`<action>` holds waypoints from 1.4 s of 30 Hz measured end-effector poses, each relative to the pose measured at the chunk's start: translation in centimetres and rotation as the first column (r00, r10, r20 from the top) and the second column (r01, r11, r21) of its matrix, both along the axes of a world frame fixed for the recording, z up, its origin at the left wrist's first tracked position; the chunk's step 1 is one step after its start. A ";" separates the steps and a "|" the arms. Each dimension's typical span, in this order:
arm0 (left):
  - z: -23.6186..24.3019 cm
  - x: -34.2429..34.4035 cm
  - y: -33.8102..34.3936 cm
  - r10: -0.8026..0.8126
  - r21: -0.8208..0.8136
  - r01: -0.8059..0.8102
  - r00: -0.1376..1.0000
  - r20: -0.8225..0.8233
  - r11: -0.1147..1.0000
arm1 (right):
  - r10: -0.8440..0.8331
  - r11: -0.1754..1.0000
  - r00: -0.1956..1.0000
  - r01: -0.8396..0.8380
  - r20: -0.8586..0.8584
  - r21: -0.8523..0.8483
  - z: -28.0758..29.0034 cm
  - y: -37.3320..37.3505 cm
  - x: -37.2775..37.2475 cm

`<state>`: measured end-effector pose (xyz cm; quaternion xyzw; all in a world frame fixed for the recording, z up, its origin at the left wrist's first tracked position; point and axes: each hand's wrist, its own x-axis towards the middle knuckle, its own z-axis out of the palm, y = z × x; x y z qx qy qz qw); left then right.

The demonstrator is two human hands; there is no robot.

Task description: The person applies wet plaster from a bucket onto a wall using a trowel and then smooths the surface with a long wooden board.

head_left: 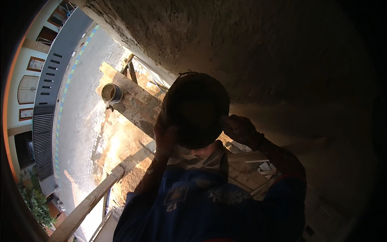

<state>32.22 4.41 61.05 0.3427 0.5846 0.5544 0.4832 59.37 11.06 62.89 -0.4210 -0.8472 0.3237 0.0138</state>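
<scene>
In the middle of the head view, a dark round container [195,107], seen in deep shadow, is held up above my lap. My left hand [165,135] grips its lower left side, and my right hand [238,127] grips it on the right; the fingertips of both are hard to see against it. What the container holds is too dark to make out. Below and left of it, a wooden plank platform [133,88] carries a second bucket [112,93]. My forearms come up past a blue shirt.
A rough, shadowed wall [258,44] rises close at the top and right. A wooden rail [92,199] runs at lower left. Far below lie sandy ground [119,145] and a paved road [76,101], with a grey gate [42,141], a house front and a leafy plant [34,201] beyond.
</scene>
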 end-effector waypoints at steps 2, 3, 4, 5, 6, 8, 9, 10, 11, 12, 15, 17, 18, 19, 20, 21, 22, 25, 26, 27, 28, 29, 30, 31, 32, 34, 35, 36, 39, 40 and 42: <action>-1.0 -0.6 -0.7 0.041 0.031 -0.043 0.996 0.076 0.999 | 0.006 0.999 1.000 -0.006 0.011 -0.050 2.3 0.7 -0.7; -2.6 -1.1 -1.6 0.059 0.057 -0.059 0.998 -0.008 0.997 | 0.022 0.997 1.000 -0.023 -0.019 -0.079 3.1 0.7 -0.9; -5.1 -1.9 -2.6 0.081 0.083 -0.073 0.992 -0.092 0.994 | 0.037 0.993 0.998 -0.042 -0.050 -0.107 3.8 0.6 -1.2; -5.7 -2.4 -2.9 0.092 0.093 -0.080 0.987 -0.135 0.992 | 0.054 0.989 0.995 -0.065 -0.082 -0.136 4.3 0.7 -1.5; -5.8 -2.8 -3.2 0.104 0.101 -0.087 0.978 -0.179 0.991 | 0.067 0.965 0.994 -0.085 -0.082 -0.248 5.1 0.7 -2.0; -5.5 -2.7 -2.9 0.209 -0.028 -0.210 0.977 -0.036 0.977 | 0.217 0.916 0.976 -0.211 -0.020 -0.340 6.4 1.1 -2.0; -5.5 -2.8 -2.8 0.271 -0.097 -0.268 0.962 0.020 0.958 | 0.298 0.880 0.954 -0.277 -0.006 -0.386 7.0 1.5 -2.1; -6.4 -3.2 -3.7 0.300 -0.139 -0.295 0.954 0.017 0.945 | 0.325 0.799 0.941 -0.221 0.093 -0.559 7.6 2.2 -2.6; -7.1 -3.6 -4.0 0.307 -0.083 -0.307 0.952 -0.011 0.948 | 0.231 0.760 0.970 -0.131 0.076 -0.637 6.7 2.8 -2.1; -7.7 -3.9 -4.1 0.315 -0.026 -0.316 0.948 -0.035 0.948 | 0.132 0.705 0.989 -0.044 0.070 -0.708 5.0 3.4 -0.9; -7.9 -5.0 -6.2 0.326 -0.022 -0.334 0.931 -0.163 0.942 | 0.077 0.997 0.989 -0.074 0.124 -0.028 2.5 5.6 6.0; -7.8 -5.6 -6.5 0.299 0.013 -0.303 0.934 -0.195 0.953 | -0.156 0.344 0.743 -0.577 0.651 0.741 8.0 5.6 10.1; -7.2 -5.2 -6.6 0.281 0.012 -0.284 0.940 -0.193 0.959 | -0.192 0.767 0.893 -0.122 0.407 0.630 11.3 5.4 9.8; -6.0 -5.3 -7.2 0.290 0.018 -0.293 0.933 -0.213 0.956 | -0.175 0.830 0.928 -0.041 0.330 0.557 12.6 5.3 8.8; -4.9 -5.3 -7.0 0.288 0.034 -0.287 0.934 -0.211 0.957 | -0.186 0.878 0.946 0.039 0.265 0.478 14.6 4.9 7.8; -3.9 -5.0 -6.4 0.284 0.010 -0.287 0.942 -0.178 0.958 | -0.089 0.704 0.903 -0.242 0.421 0.668 16.6 3.1 6.5; -2.9 -4.6 -5.9 0.282 -0.016 -0.287 0.949 -0.144 0.958 | -0.046 0.444 0.807 -0.512 0.589 0.736 18.3 2.0 5.7; 2.0 -3.4 -5.4 0.249 -0.064 -0.245 0.965 0.076 0.967 | 0.195 0.872 0.943 -0.294 0.271 0.393 14.8 0.9 5.4; 2.6 -3.5 -4.9 0.219 -0.032 -0.219 0.976 0.005 0.975 | 0.239 0.909 0.941 -0.304 0.240 0.286 14.0 0.5 4.8; 4.1 -3.1 -4.4 0.163 0.011 -0.163 0.986 0.028 0.987 | 0.283 0.867 0.886 -0.400 0.367 0.298 13.8 0.4 2.9; 5.9 -2.7 -3.9 0.111 0.007 -0.110 0.993 -0.047 0.994 | 0.314 0.818 0.814 -0.493 0.489 0.296 13.9 0.2 0.9; 7.9 -2.5 -3.5 0.068 0.003 -0.069 0.991 -0.119 0.998 | 0.275 0.802 0.808 -0.491 0.521 0.339 14.5 0.1 -1.9; 9.3 -2.3 -3.4 0.043 0.005 -0.043 0.989 -0.144 0.999 | 0.225 0.788 0.801 -0.485 0.555 0.381 15.7 -0.2 -4.6; 10.6 -2.3 -3.2 0.015 0.012 -0.013 0.986 -0.167 1.000 | 0.166 0.770 0.792 -0.476 0.588 0.425 16.7 -0.1 -6.0; 11.7 -2.2 -3.1 -0.008 0.019 0.012 0.981 -0.194 1.000 | 0.227 0.652 0.852 -0.493 0.472 0.576 16.7 0.4 -6.2; 13.4 -1.5 -2.1 -0.033 0.109 0.052 0.985 -0.169 0.993 | 0.375 0.389 0.890 -0.404 0.258 0.828 15.8 1.3 -5.7; 14.0 -1.3 -1.7 -0.038 0.146 0.062 0.987 -0.159 0.987 | 0.347 0.543 0.876 -0.478 0.334 0.690 15.8 1.7 -5.8; 14.7 -1.2 -1.4 -0.063 0.119 0.083 0.985 -0.161 0.989 | 0.334 0.679 0.849 -0.518 0.409 0.520 15.9 2.1 -6.0; 15.4 -1.3 -0.9 -0.111 0.044 0.122 0.973 -0.204 0.991 | 0.297 0.910 0.923 -0.352 0.246 0.220 13.9 2.0 -4.2; 14.9 -1.4 -0.6 -0.121 0.037 0.134 0.962 -0.243 0.990 | 0.248 0.952 0.959 -0.267 0.133 0.151 12.8 1.7 -3.2; 15.0 -1.2 -0.3 -0.150 0.009 0.161 0.935 -0.323 0.987 | 0.179 0.983 0.984 -0.180 -0.016 -0.046 10.4 0.7 -2.1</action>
